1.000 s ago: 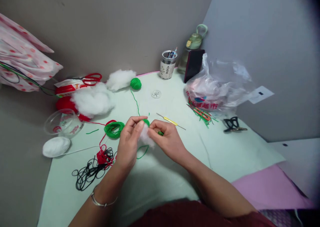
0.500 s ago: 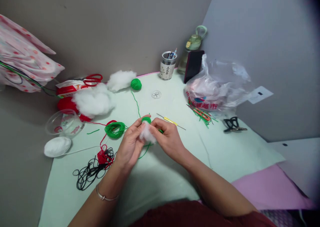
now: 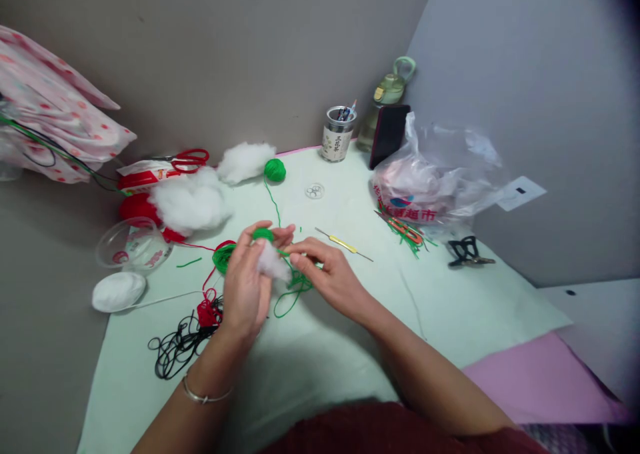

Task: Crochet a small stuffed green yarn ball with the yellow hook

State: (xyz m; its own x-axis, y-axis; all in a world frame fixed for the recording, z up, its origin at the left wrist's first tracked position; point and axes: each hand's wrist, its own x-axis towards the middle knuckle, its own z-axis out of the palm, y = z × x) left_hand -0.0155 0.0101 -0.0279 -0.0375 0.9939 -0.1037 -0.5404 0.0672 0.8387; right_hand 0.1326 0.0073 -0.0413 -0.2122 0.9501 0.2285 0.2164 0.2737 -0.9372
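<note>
Tin [image 3: 336, 141] at far centre, label reads 三花茶. Plastic bag [image 3: 430, 181], far right: red 超市 legible, earlier characters crumpled. Print on clear tub [image 3: 134, 249], left, too blurred to read. Left hand [image 3: 245, 287] cupped round green piece [image 3: 263, 234], held near its fingertips, white stuffing [image 3: 273, 264] just nearer. Right hand [image 3: 327, 271], to the right, pinches green strand [image 3: 284, 254]; its far end unclear. Green coil [image 3: 221, 259] partly hidden behind left hand.

It looks like a home desk [image 3: 330, 357], tucked into a corner between plain walls [image 3: 240, 61]. Everyday clutter suggests it: a bottle [image 3: 390, 90], a pen tin [image 3: 335, 145], a bag [image 3: 435, 187] and hanging cloth [image 3: 63, 111] (pink, spotted).
</note>
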